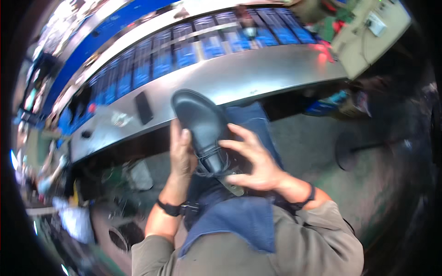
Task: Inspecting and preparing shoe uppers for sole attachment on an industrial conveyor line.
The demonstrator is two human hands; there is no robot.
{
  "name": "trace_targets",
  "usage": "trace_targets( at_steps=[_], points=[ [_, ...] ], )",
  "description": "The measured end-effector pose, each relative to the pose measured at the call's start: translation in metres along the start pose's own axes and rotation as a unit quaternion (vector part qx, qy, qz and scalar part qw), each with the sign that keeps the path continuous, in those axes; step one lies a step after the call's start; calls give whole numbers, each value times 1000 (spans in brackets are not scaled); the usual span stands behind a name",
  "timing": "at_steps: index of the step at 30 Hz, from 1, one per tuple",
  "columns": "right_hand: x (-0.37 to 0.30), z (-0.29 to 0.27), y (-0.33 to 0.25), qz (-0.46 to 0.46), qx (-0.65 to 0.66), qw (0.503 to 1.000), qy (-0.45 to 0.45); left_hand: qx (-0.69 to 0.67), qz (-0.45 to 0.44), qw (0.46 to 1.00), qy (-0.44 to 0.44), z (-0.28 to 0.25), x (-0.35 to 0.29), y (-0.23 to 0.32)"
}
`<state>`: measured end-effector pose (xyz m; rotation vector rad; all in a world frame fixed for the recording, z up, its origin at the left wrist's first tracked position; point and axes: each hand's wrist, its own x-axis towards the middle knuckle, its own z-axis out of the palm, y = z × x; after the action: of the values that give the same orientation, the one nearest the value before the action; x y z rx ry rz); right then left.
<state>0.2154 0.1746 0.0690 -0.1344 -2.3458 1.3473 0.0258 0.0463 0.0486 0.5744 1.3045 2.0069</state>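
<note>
A black leather lace-up shoe is held up in front of my body, its toe pointing away toward the bench and its laced opening toward me. My left hand grips it along the left side, thumb against the upper. On the other side, my right hand has its fingers spread, with the fingertips at the shoe's edge beside the laces. Motion blurs this hand slightly, and whether it presses on the shoe is hard to tell. The sole and heel underside are hidden.
Ahead runs a metal bench with a row of blue-and-dark slats behind it. On its left part lie a dark flat rectangular object and a clear plastic bag. A pale cabinet stands far right. Another person is at the left.
</note>
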Motion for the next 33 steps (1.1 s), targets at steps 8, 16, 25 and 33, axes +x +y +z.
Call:
trace_targets(
  at_steps=[8, 16, 25, 33],
  points=[
    [64, 47, 15, 93, 225, 970, -8, -38, -117, 992, -13, -19, -40, -11],
    [35, 88, 29, 147, 135, 973, 113, 3, -163, 986, 21, -24, -44, -18],
    [-38, 23, 54, 65, 10, 997, -29, -256, -288, 917, 105, -38, -5, -30],
    [-69, -34, 106, 294, 215, 924, 113, 530, 35, 769, -356, -33, -5, -51]
  ],
)
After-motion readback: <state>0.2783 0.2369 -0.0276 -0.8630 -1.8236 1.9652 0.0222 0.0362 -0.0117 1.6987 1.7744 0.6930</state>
